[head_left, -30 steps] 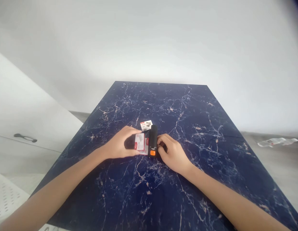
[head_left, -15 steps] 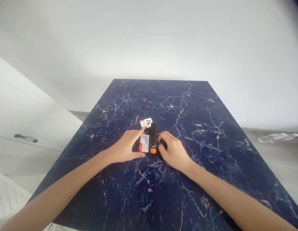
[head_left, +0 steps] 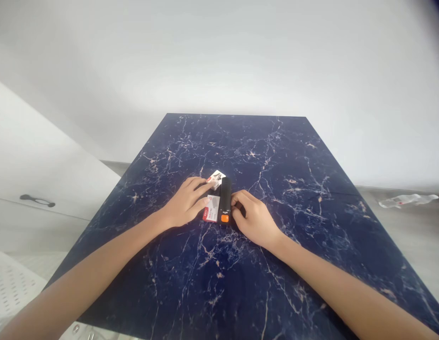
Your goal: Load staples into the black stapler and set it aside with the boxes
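Note:
A black stapler (head_left: 225,196) with an orange end piece lies lengthwise on the dark blue marbled table. Along its right side, my right hand (head_left: 253,215) is closed, fingers curled against the stapler's edge. Left of the stapler lies a red-and-white staple box (head_left: 211,210). Behind that box, a smaller white box (head_left: 217,178) with red print sits askew beside the stapler's far end. My left hand (head_left: 188,203) is open, its fingers stretched to the smaller box and its thumb at the upper left of the staple box.
The table (head_left: 219,288) tapers away toward a pale wall (head_left: 219,56). On the left is a white cabinet with a dark handle (head_left: 38,200). A clear plastic item (head_left: 408,200) lies beyond the right edge, and a white perforated panel (head_left: 13,283) is at lower left.
My left hand has opened away from the near staple box and shifted toward the smaller box, which has turned. The right hand stays beside the stapler.

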Available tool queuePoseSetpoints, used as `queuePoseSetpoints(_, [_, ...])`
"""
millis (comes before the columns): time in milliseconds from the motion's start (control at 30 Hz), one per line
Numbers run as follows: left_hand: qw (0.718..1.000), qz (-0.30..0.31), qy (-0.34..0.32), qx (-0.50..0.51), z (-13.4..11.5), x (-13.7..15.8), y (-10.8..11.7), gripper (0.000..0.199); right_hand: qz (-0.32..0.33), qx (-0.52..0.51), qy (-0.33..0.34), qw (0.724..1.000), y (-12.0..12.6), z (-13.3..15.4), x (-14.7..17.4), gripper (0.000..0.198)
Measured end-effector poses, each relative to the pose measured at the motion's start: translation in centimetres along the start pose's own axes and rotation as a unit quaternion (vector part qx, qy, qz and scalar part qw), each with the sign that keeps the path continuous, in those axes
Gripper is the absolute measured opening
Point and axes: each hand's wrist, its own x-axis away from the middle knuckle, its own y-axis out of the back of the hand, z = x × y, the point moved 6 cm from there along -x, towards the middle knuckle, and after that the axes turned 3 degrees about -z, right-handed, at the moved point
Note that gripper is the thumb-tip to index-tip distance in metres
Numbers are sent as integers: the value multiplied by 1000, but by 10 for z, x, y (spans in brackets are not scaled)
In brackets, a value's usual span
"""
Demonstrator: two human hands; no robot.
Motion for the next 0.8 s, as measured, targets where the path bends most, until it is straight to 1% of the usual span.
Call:
queuePoseSetpoints(100, [1000, -9, -7, 7, -4, 3, 3, 47, 1, -6, -1, 1000, 0, -1, 0, 17])
queuePoseSetpoints(233, [1000, -27, -3, 14, -3, 7, 7, 48, -1, -2, 3, 1000, 0, -2, 0, 17])
queuePoseSetpoints(367, [998, 33, -31, 52, -5, 6, 3, 53, -3, -3, 4, 1000, 0, -2, 0, 17])
queuePoseSetpoints(467, [996, 51, -32, 67, -6, 5, 4, 56, -1, 1, 2, 1000, 0, -2, 0, 18])
queuePoseSetpoints(533, [996, 53, -32, 65, -8, 6, 4, 64, -1, 4, -5, 1000, 1, -2, 1, 16])
queuePoseSetpoints(633, [998, 44, -40, 37, -10, 9, 4, 90, 2, -6, -26, 1000, 3, -2, 3, 12])
queuePoseSetpoints(700, [998, 47, -42, 18, -9, 10, 2, 110, 5, -7, -15, 1000, 3, 3, 5, 23])
queuePoseSetpoints(733, [998, 56, -40, 11, -8, 10, 0, 117, 5, 2, 2, 1000, 3, 6, 7, 35])
queuePoseSetpoints(800, [996, 82, -34, -1, -5, 8, -5, 123, 1, 32, 32, 999, -1, 11, 10, 62])
